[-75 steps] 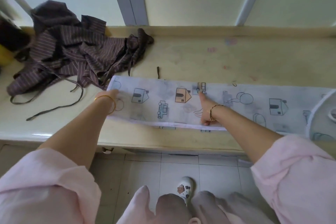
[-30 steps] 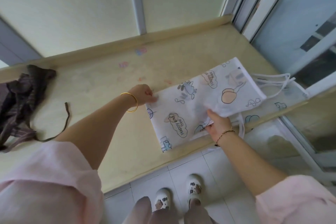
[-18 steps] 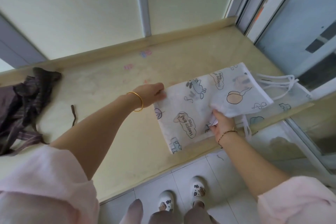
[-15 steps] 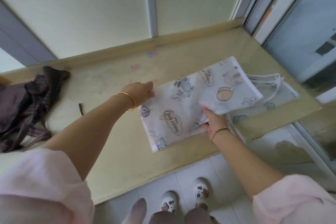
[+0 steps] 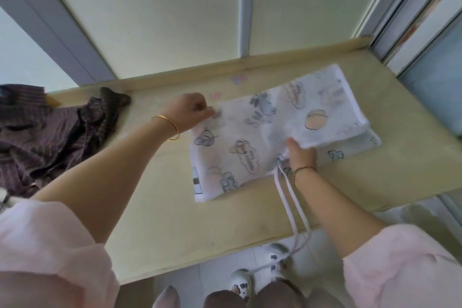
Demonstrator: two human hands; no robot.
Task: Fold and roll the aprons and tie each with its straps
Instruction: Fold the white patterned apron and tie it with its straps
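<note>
on the pale table [image 5: 155, 220] under the window, the white printed apron [image 5: 245, 137] lies toward the right end, doubled over into a short rectangle. a couple of seconds ago it was one long strip stretched along the table, so the fold has gone in since then. the left hand [image 5: 190, 110] has its fingers curled, pinching the apron's far left corner and holding it down. the right hand [image 5: 301, 155] grips the near edge of the upper layer, thumb up against the cloth.

the newest change is the straps [image 5: 291, 202]. half a second ago they lay bunched on the table beyond the right end of the fold. now they trail past the right wrist and dangle over the front edge toward the floor. to me that looks like the folding is about done and rolling comes next, with the straps pulled free for tying. they could get caught inside the roll if they are not kept out.

the brown striped apron [image 5: 50, 137] sits crumpled at the left end, well apart, not yet folded.
</note>
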